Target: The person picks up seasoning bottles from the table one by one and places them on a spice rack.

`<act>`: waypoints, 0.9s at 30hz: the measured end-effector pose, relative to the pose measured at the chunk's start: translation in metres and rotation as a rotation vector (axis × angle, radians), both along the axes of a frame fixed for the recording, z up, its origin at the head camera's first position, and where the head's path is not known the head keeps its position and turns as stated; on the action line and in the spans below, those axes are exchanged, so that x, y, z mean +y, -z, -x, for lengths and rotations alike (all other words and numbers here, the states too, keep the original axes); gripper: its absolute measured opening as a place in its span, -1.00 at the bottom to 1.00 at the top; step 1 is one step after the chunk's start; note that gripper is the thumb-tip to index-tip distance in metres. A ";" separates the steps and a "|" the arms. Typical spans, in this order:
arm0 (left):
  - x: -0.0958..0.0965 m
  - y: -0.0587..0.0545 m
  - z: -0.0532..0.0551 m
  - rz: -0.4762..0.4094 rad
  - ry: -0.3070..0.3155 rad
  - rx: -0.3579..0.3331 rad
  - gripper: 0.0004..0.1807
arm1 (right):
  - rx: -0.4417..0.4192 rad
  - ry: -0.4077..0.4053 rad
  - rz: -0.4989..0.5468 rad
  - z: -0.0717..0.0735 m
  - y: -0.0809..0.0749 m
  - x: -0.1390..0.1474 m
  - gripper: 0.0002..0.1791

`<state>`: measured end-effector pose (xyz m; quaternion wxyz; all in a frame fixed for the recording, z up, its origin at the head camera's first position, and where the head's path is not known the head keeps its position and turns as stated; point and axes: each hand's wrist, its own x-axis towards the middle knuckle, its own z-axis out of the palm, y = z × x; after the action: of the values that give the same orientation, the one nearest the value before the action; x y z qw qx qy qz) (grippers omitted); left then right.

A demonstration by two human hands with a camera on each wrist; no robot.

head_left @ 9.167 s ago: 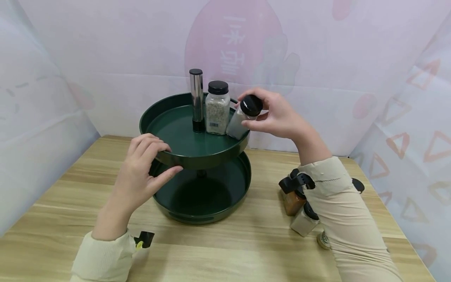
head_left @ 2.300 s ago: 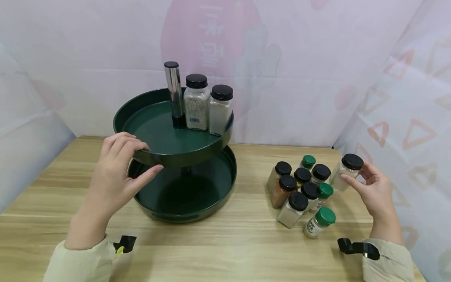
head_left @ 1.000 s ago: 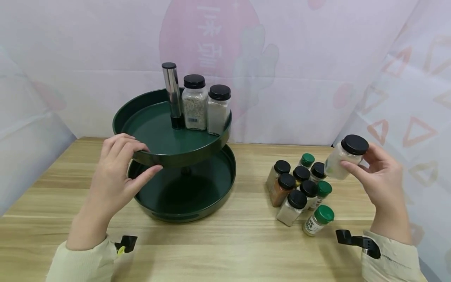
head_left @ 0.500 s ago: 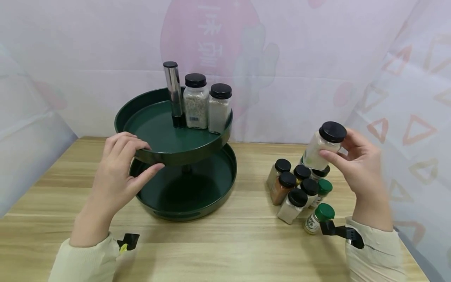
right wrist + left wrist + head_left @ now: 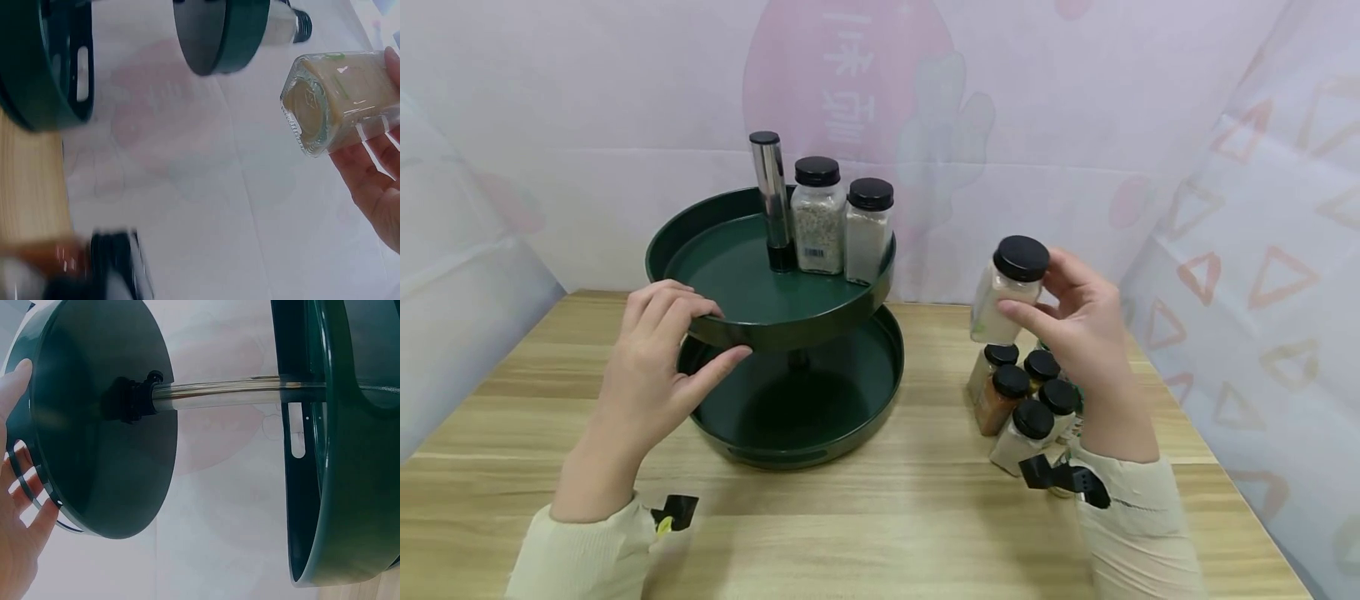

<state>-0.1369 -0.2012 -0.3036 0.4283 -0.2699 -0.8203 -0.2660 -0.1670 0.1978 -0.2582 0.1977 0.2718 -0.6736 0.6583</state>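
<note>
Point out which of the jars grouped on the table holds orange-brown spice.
The black-lidded jar at the group's left edge, beside the paler jar in front. Its contents are orange-brown; the others visible hold whitish or pale contents.

A clear square glass spice jar with a black screw lid, filled with pale powder, is held tilted in the air above the cluster of jars near the worktop's right edge. The dark green two-tier round rack, its trays joined by a steel centre post, stands toward the worktop's back edge, its upper rim gripped.
</note>
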 end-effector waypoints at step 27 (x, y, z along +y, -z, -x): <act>-0.001 0.001 0.000 0.007 -0.012 -0.013 -0.27 | 0.035 -0.082 -0.075 0.034 -0.041 -0.111 -0.48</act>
<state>-0.1369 -0.2025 -0.3047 0.4234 -0.2648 -0.8257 -0.2623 -0.2006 0.0872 -0.2173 0.1720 0.3178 -0.6825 0.6353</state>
